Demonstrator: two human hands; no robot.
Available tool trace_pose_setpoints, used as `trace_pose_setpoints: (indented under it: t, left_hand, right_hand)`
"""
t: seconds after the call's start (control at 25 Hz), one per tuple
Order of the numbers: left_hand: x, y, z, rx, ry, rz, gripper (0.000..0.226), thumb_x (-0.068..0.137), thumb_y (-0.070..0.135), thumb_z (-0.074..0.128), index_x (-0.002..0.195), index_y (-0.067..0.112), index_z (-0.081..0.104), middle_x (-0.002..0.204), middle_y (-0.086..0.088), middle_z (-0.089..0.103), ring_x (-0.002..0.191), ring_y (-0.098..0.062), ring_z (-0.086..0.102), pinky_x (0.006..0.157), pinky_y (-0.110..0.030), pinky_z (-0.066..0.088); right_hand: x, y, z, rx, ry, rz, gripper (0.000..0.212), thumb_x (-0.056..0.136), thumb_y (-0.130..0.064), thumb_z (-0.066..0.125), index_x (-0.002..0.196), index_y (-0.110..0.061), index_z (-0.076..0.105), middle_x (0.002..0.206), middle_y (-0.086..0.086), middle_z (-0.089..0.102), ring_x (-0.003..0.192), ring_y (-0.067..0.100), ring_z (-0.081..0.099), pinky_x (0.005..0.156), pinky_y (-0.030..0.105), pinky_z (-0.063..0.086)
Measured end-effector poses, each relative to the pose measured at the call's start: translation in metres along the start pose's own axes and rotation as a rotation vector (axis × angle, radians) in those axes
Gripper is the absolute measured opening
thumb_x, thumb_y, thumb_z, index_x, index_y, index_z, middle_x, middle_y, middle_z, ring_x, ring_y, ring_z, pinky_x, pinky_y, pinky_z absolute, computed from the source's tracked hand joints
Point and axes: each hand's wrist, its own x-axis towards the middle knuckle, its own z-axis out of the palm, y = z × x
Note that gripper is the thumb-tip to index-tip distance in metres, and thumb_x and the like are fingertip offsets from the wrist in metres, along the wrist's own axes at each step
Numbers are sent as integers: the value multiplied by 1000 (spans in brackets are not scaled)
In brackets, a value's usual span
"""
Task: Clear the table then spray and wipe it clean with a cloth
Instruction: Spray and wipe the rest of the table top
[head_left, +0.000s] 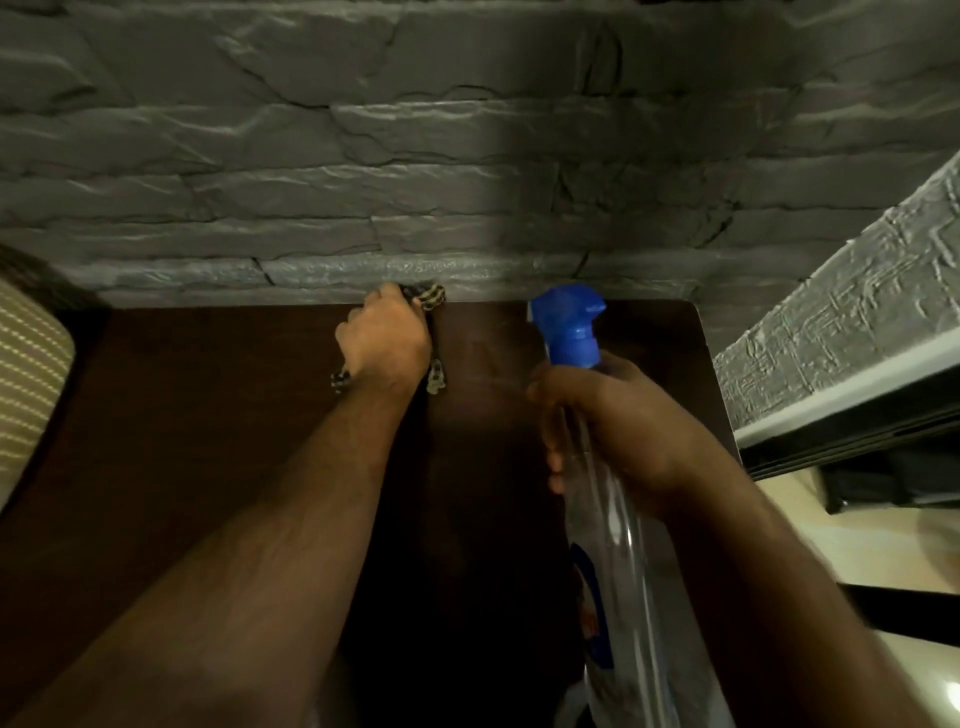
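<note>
My left hand (384, 340) is closed around a dark patterned cloth (435, 374) and presses it onto the dark brown table (208, 405) near its far edge, by the wall. Bits of the cloth stick out past my fingers and beside my wrist. My right hand (613, 421) holds a clear spray bottle (608, 519) with a blue trigger head (569, 325) above the right part of the table, nozzle pointing towards the wall. A faint smear shows on the tabletop between the hands.
A grey stone-textured wall (415, 156) runs along the table's far edge. At left sits a striped beige cushion (26, 379). To the right are a textured white wall (841, 291), a dark ledge and pale floor (883, 540).
</note>
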Motion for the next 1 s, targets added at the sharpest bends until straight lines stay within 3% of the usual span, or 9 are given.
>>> trace_pose_setpoints:
  t: [0.08,0.16,0.28,0.4,0.52,0.64,0.76,0.88,1.0]
  left_hand:
    - [-8,19,-2,51,-26,55,35,100,39,33,115,12,49,113,-13,60,99,-32,59,74,-39,40]
    - [-36,45,-2,44,-33,302,31,98,36,32,115,16,49,111,-9,59,96,-27,59,71,-37,37]
    - [-97,24,0,-119,-186,623,29,95,40,41,118,28,53,115,3,55,100,-19,54,82,-34,36]
    - [-80,-47,4,-130,0,410,31,93,44,46,112,25,63,107,-1,60,93,-25,59,79,-37,45]
    - [-19,-33,4,-94,46,172,30,93,38,52,111,16,64,107,-9,61,95,-31,59,79,-39,45]
    - [-30,46,3,-102,-19,301,29,96,37,46,115,20,60,114,-4,58,99,-22,56,82,-36,43]
    - [-80,40,13,-130,-109,503,28,95,37,44,116,24,59,118,0,56,102,-20,54,86,-36,41]
    - [-70,-7,11,-177,10,394,33,94,40,47,114,21,64,110,-3,61,96,-25,59,84,-37,47]
    - [-31,16,15,-132,39,255,32,95,38,49,113,16,63,110,-7,61,98,-28,58,83,-39,48]
  right_hand:
    - [1,0,3,45,18,-15,18,90,-12,58,106,-11,52,64,7,54,53,20,55,53,36,51]
    - [-1,2,10,75,12,-11,15,90,-10,57,104,-11,53,62,7,55,52,20,55,51,35,50]
    - [-6,6,19,91,-17,7,20,88,-12,62,106,-12,55,63,7,57,52,20,56,52,35,50]
    - [-13,8,15,119,-33,19,33,78,-18,67,106,-9,53,58,9,55,49,22,53,50,35,48]
    - [-14,7,13,102,-20,15,26,87,-10,64,109,-7,51,58,11,52,49,23,51,51,36,47]
    - [-15,9,11,126,-14,12,29,80,-15,66,105,-7,52,56,11,52,48,24,51,49,36,47]
    - [-22,7,7,127,-8,36,30,73,-19,67,99,-10,55,56,9,55,48,23,53,48,35,48]
    - [-34,13,-11,153,49,35,37,72,-17,68,103,-4,53,59,11,53,48,25,51,47,34,47]
    - [-46,23,-23,151,91,54,31,78,-11,70,100,-1,51,57,11,51,45,23,49,46,33,45]
